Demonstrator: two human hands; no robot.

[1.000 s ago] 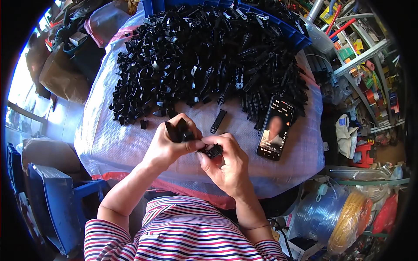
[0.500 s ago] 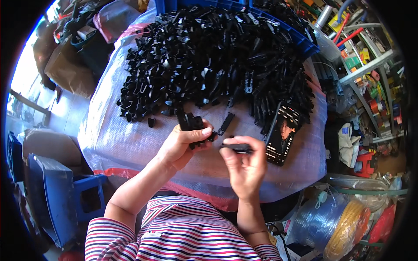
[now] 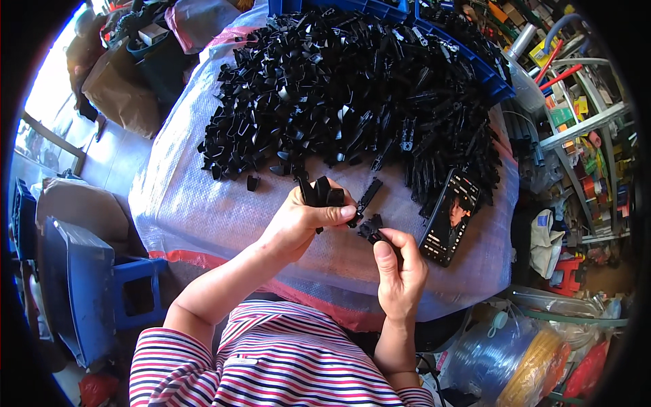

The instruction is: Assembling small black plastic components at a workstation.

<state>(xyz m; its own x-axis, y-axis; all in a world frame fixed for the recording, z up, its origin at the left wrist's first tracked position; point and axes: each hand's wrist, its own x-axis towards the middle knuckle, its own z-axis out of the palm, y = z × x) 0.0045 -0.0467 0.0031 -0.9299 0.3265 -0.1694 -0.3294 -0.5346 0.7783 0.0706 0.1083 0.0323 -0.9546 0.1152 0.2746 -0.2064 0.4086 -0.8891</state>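
Note:
Black plastic pieces (image 3: pixel 322 192) stick out between the closed fingers of my left hand (image 3: pixel 305 220); how many it grips is hidden. My right hand (image 3: pixel 400 271) pinches a small black plastic part (image 3: pixel 371 229) between thumb and fingertips, close to the pieces in my left hand. A narrow black strip-shaped part (image 3: pixel 369 195) lies just beyond both hands. Behind them spreads a big heap of black plastic parts (image 3: pixel 305 95), curved clip-like ones to the left and long slim ones to the right.
A phone (image 3: pixel 450 217) with a lit screen lies right of my right hand. White woven sheeting (image 3: pixel 176 197) covers the work surface. Blue crates (image 3: pixel 468 57) stand behind the heap. A blue plastic stool (image 3: pixel 85 298) is at left, coiled clear tubing (image 3: pixel 498 356) at lower right.
The part in my right hand has turned from lying flat to pointing toward my left hand. Both hands have shifted slightly right in the view, along with the whole scene.

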